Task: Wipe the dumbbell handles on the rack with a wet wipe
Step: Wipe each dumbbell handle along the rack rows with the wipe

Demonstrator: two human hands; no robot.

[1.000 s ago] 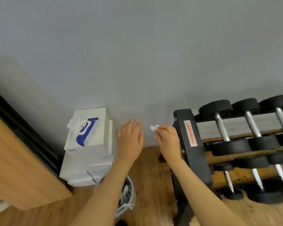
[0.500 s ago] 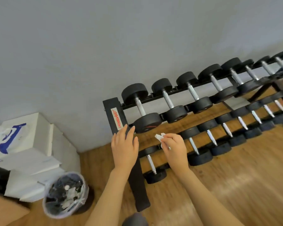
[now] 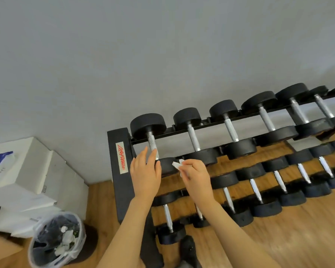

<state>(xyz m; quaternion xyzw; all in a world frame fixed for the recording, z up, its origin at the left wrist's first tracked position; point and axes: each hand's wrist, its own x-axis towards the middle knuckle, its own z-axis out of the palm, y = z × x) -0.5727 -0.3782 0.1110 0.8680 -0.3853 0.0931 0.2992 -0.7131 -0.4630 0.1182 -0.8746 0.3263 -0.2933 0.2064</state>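
— What's behind all this?
— A plain grey wall [image 3: 124, 55], and a wooden plank floor [image 3: 298, 229] below it.
— And that corner to the left?
— Stacked white boxes [image 3: 37, 171] against the wall, with a lined waste bin [image 3: 56, 240] in front.

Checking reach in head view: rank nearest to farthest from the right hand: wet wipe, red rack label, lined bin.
1. wet wipe: pinched in the right hand.
2. red rack label: on the rack's end post, left of both hands.
3. lined bin: on the floor, lower left.
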